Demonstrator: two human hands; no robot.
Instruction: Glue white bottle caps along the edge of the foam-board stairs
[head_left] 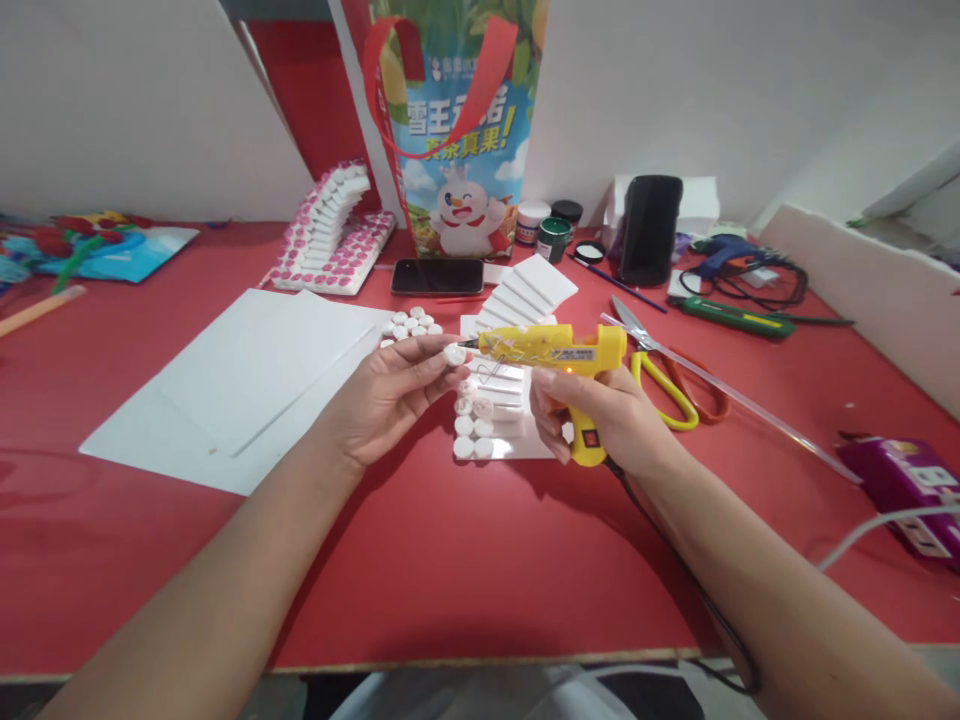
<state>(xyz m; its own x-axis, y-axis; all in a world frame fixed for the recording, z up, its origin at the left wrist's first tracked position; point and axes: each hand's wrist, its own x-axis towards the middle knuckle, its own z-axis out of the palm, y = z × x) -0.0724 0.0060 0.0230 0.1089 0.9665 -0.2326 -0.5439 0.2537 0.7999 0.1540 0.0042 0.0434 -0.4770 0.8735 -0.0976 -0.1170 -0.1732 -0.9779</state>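
Note:
My right hand (600, 420) grips a yellow hot glue gun (559, 350) by its handle, nozzle pointing left. My left hand (390, 395) pinches a small white round cap (454, 354) right at the nozzle tip. Below the gun lies a white foam piece (517, 440) with a column of the same white caps (471, 428) stuck along its left edge. A loose pile of white caps (411, 324) sits just beyond my left hand. A fan of white foam strips (529, 290) lies behind the gun.
White foam sheets (247, 375) lie at left. A black phone (437, 275), a finished foam staircase with pink-edged caps (334, 230), a printed bag (457, 130), paint jars (553, 238), yellow scissors (660, 375), a glue stick (750, 405) and a purple power strip (907, 485) surround the work.

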